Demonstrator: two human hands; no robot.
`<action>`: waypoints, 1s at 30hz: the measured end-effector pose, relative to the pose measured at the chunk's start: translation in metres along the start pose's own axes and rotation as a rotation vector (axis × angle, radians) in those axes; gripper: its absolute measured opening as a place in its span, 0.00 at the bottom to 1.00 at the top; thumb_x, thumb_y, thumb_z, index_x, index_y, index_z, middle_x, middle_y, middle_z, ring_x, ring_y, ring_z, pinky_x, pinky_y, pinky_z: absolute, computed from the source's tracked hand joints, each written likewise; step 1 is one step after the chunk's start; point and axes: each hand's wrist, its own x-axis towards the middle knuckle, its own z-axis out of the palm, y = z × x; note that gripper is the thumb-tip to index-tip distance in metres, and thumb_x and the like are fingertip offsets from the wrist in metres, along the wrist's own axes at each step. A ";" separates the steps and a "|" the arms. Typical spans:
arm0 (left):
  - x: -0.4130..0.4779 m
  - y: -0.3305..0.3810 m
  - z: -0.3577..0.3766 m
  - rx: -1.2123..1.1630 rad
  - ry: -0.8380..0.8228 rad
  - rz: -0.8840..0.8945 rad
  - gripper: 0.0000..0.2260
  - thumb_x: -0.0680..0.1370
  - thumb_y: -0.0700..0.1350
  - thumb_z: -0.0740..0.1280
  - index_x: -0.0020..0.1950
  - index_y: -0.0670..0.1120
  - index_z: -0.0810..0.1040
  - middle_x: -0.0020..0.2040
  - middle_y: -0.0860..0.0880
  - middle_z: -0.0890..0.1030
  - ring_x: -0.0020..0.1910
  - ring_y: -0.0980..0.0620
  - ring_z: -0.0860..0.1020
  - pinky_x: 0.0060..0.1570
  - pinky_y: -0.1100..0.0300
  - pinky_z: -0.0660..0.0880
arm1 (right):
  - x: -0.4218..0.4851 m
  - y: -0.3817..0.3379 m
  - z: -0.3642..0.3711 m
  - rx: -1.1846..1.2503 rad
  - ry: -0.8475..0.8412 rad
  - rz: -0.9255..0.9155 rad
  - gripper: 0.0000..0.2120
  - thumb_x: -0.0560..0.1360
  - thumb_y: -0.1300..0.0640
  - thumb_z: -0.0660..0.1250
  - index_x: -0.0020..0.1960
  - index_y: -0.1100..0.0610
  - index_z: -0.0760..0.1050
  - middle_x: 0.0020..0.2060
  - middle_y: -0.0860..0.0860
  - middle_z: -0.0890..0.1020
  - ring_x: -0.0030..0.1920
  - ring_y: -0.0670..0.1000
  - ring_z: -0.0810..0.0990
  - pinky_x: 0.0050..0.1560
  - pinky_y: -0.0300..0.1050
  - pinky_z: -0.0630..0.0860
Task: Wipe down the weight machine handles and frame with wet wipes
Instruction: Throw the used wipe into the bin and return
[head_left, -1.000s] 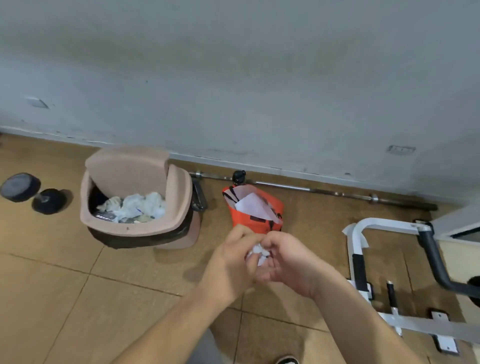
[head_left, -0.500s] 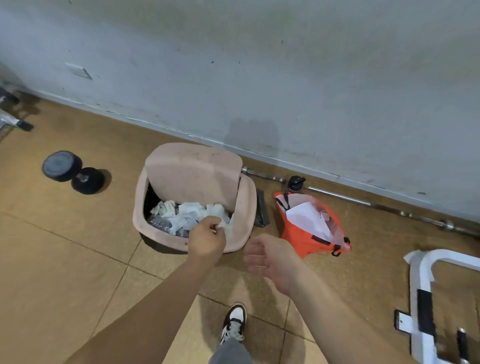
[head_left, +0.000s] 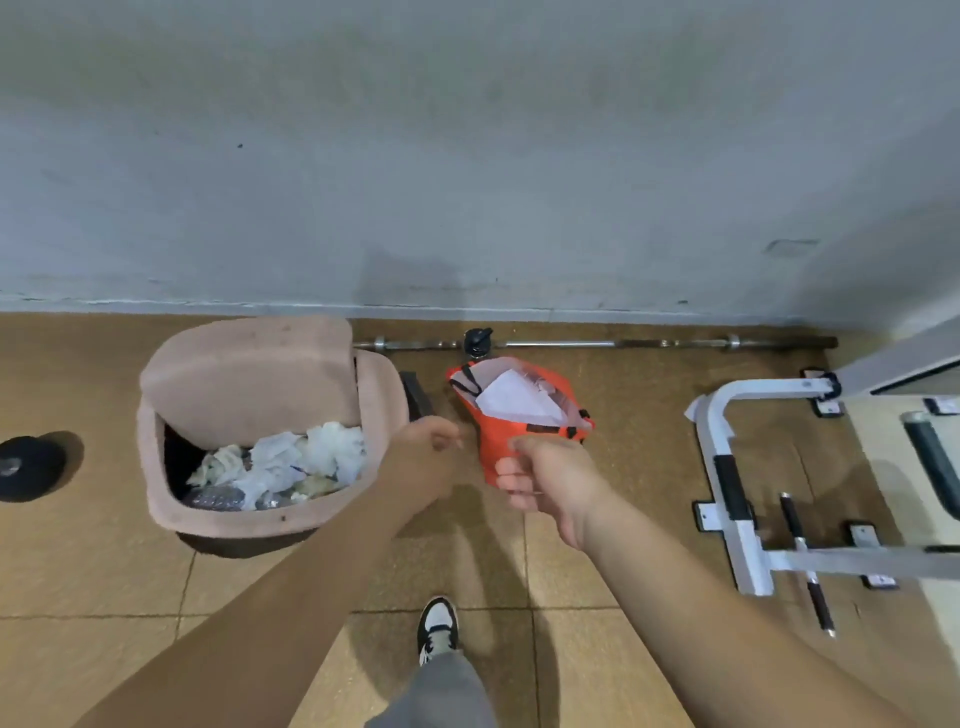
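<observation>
Beside the pink plastic bin (head_left: 260, 514) of crumpled white wipes (head_left: 291, 462), left hand (head_left: 423, 457) loosely curled, empty; right hand (head_left: 550, 480) half-clenched before the glossy orange pouch (head_left: 511, 415), also empty.

**Surfaces and finishes on the gym floor**

The floor (head_left: 93, 566) is tan tile, matt and speckled. By the wall, the bin (head_left: 260, 519) looks like dull pink plastic, filled with crumpled white wipes (head_left: 311, 457). The orange bag (head_left: 491, 457) seems smooth and slightly glossy. The barbell (head_left: 597, 343) is shiny metal; the machine frame (head_left: 727, 415) is white painted metal with black matt grips.
</observation>
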 end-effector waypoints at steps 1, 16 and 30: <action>-0.014 0.018 0.021 -0.018 -0.039 0.034 0.07 0.79 0.39 0.68 0.55 0.47 0.82 0.46 0.52 0.82 0.46 0.51 0.79 0.42 0.65 0.76 | -0.011 0.005 -0.025 0.021 0.038 -0.034 0.09 0.84 0.56 0.65 0.60 0.57 0.80 0.39 0.53 0.86 0.34 0.49 0.83 0.35 0.42 0.78; -0.393 0.194 0.447 0.188 -0.706 0.670 0.07 0.78 0.38 0.70 0.42 0.45 0.85 0.38 0.53 0.85 0.40 0.54 0.82 0.45 0.63 0.76 | -0.319 0.315 -0.495 0.491 0.702 -0.216 0.09 0.85 0.57 0.63 0.53 0.57 0.82 0.37 0.52 0.85 0.39 0.52 0.81 0.42 0.46 0.74; -0.603 0.247 0.759 0.316 -1.013 0.686 0.06 0.80 0.47 0.70 0.54 0.56 0.82 0.44 0.51 0.86 0.43 0.58 0.85 0.51 0.53 0.83 | -0.434 0.503 -0.771 0.804 0.925 -0.190 0.10 0.83 0.58 0.63 0.57 0.59 0.82 0.42 0.56 0.88 0.41 0.52 0.85 0.46 0.50 0.81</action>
